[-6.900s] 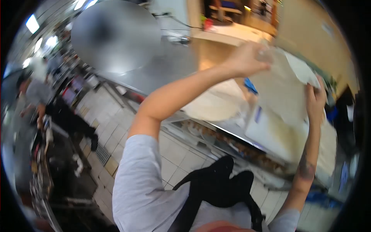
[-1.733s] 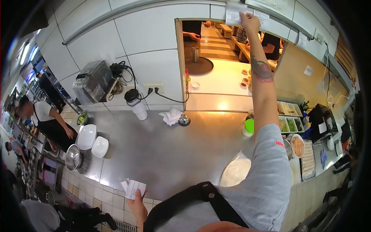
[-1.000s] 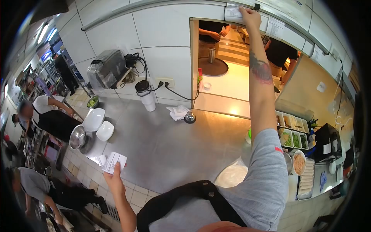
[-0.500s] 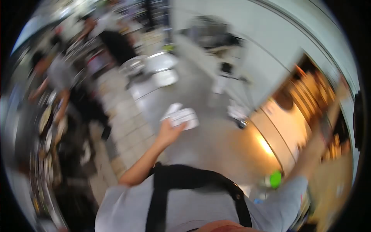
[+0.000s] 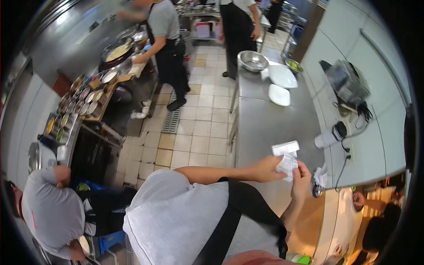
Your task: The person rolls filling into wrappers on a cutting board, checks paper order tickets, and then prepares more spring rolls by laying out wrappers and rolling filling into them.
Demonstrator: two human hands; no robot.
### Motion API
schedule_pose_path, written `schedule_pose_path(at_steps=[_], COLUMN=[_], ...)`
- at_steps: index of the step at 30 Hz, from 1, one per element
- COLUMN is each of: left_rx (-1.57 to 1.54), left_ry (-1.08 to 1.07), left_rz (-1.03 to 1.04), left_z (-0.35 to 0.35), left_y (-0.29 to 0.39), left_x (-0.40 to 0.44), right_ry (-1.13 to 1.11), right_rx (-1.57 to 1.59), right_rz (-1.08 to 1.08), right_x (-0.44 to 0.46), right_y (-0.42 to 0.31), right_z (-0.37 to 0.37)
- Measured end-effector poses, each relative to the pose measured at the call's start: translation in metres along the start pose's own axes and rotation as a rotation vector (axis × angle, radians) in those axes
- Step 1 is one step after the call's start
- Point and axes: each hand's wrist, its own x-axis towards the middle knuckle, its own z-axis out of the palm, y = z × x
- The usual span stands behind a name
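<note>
At far left is one worker (image 5: pixel 53 212), then one wok (image 5: pixel 117 54) with a second worker (image 5: pixel 164 44), then a third worker (image 5: pixel 238 33). The desk (image 5: pixel 256 126) carries one steel bowl (image 5: pixel 253 61) and two white dishes (image 5: pixel 282 76). Two white slips come next, held over the desk. The left hand (image 5: pixel 267 169) grips the lower slip (image 5: pixel 288 165), printed and bent, from its left; the upper slip (image 5: pixel 285 148), with no print discernible, sits just beyond that hand. The right hand (image 5: pixel 301 180) pinches the lower slip's right edge. Further right: one bell (image 5: pixel 317 191), one bottle (image 5: pixel 327 137).
</note>
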Motion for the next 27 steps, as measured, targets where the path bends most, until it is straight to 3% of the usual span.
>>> schedule_pose_path(at_steps=[2,5,7,9,14,18,21,27], left_rx=[-0.063,-0.288,-0.39,-0.734,-1.023,-0.695,-0.388,-0.126], left_ry=[-0.06,-0.044,-0.118,0.055,0.26,0.54,0.729,0.752], left_rz=[-0.219,-0.125,-0.37,-0.606,-0.412,-0.52,-0.477,-0.138], left_z=[-0.014,-0.048,-0.091,-0.132,-0.249,-0.371,-0.452,-0.585], left_y=[0.008,-0.018,-0.026,-0.054,-0.064,-0.095,-0.099,-0.097], left_x=[-0.01,-0.022,-0.027,-0.041,-0.027,0.003,0.034,0.116], right_ry=[0.044,0.039,-0.007,-0.096,-0.266,-0.334,-0.303,-0.292], right_rx=[0.067,0.026,-0.036,-0.035,-0.123,-0.152,-0.239,-0.37], right_rz=[0.012,0.022,0.071,0.075,0.127,0.11,0.043,0.104], right_x=[0.007,0.023,0.039,0.063,0.155,0.25,0.325,0.444], right_y=[0.003,0.009,0.025,0.022,0.04,0.056,0.08,0.093], right_z=[0.038,0.078,0.098,0.128,0.211,0.301,0.353,0.407])
